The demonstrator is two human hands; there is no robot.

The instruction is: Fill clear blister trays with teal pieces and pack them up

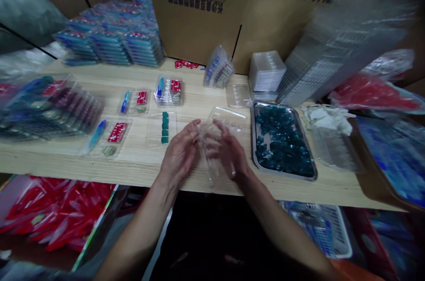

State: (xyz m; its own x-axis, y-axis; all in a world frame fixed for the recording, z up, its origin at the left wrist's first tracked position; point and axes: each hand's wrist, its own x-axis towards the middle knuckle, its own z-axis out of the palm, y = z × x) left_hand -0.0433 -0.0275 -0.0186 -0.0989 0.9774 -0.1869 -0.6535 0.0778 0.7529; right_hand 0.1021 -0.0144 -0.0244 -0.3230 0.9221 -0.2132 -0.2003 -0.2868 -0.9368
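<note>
My left hand and my right hand hold a clear plastic blister tray upright between them, gripping its long edges. Just behind my right hand, another clear tray lies flat on the light wood table. Left of my hands is a flat clear tray with a column of teal pieces. To the right, a metal tray holds a heap of teal faceted pieces.
Filled blister packs with blue pens and red cards lie on the table, with stacked packs behind. Stacked empty clear trays stand at the right. Cardboard cartons form the back. Red-packed goods sit below the table's front edge.
</note>
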